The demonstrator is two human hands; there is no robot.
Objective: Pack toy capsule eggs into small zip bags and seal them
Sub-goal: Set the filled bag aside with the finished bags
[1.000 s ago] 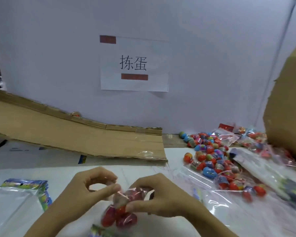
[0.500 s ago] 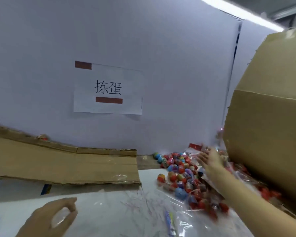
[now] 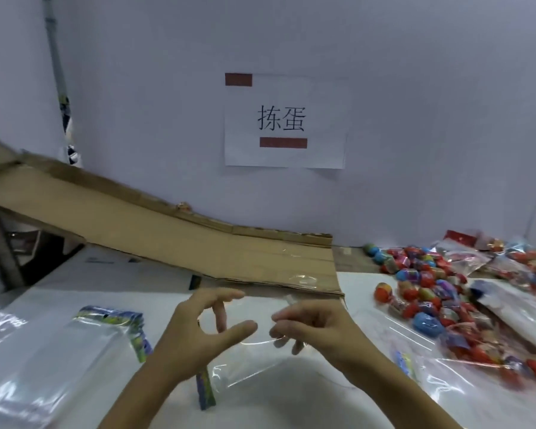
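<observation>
An empty clear zip bag with a colourful printed header hangs between my hands above the white table. My left hand has its thumb and fingers spread at the bag's upper edge. My right hand pinches the same edge with curled fingers. Loose capsule eggs, mostly red and blue, lie piled to the right, apart from both hands. No egg is visible inside the held bag.
A stack of empty zip bags lies at the left. A cardboard ramp slopes along the back wall under a paper sign. Filled bags and a large clear bag cover the right side.
One second ago both hands held a bag with red eggs. My right hand then reached out to the far right pile. Now both hands are back at the centre on an empty bag.
</observation>
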